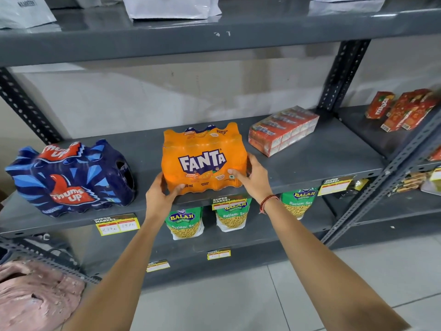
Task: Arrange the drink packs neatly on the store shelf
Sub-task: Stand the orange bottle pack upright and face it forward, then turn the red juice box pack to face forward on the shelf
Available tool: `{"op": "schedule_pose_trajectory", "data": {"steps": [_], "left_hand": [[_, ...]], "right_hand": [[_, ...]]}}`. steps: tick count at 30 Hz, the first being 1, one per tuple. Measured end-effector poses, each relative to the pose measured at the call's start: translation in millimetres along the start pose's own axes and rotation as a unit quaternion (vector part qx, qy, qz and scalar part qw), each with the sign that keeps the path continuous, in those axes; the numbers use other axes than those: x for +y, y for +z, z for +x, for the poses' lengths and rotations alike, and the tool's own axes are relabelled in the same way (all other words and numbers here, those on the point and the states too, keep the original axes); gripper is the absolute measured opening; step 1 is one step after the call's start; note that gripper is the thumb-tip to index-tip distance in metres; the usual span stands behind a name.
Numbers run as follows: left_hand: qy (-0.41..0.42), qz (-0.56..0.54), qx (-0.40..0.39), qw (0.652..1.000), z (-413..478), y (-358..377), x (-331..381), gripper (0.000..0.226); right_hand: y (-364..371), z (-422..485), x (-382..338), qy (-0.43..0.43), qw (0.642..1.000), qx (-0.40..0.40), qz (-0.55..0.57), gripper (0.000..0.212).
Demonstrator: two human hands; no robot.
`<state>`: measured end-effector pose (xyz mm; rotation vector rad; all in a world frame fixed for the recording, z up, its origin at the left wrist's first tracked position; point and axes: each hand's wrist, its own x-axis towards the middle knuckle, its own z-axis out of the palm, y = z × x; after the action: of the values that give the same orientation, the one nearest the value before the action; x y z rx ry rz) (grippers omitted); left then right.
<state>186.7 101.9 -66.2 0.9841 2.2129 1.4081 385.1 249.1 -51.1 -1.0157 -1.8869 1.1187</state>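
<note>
An orange Fanta pack [202, 149] stands at the front edge of the grey middle shelf [310, 158]. My left hand [160, 194] grips its lower left corner and my right hand [253, 177] holds its lower right side. To the left a dark blue Thums Up pack [71, 177] sits at an angle on the same shelf. Further back on the right lies a shrink-wrapped pack of red juice cartons [284, 130], turned at an angle.
Red Maaza cartons [403, 108] stand on the neighbouring shelf at right. Green Balaji snack bags [186, 220] hang below the shelf edge, with price labels [117, 224] along it. White bags [171, 5] sit on the top shelf. A pink cloth [35, 292] lies at bottom left.
</note>
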Motion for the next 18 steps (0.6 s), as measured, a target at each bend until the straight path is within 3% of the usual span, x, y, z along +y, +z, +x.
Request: {"op": "schedule_pose_trajectory", "data": {"steps": [2,5,7,9,13,18], "left_hand": [[0.011,-0.008,0.098,0.995,-17,6,6,0.073],[0.088,-0.019,0.196,0.976,-59,40,20,0.046],[0.122,-0.033,0.145,0.981,-80,73,36,0.026],[0.182,-0.019,0.045,0.982,-88,109,53,0.015],[0.272,-0.006,-0.068,0.96,-70,167,93,0.02],[0.174,-0.038,-0.06,0.982,1,220,139,0.041]], "right_hand": [[-4,1,2,-0.008,1.0,-0.01,0.006,0.068],[-21,7,6,-0.014,0.999,0.014,0.036,0.064],[-41,16,7,-0.023,0.997,0.053,0.053,0.051],[-65,31,13,-0.039,0.993,0.102,0.041,0.036],[-116,61,36,-0.017,0.987,0.158,0.012,0.036],[-168,97,67,0.036,0.983,0.179,-0.03,0.047]]}}
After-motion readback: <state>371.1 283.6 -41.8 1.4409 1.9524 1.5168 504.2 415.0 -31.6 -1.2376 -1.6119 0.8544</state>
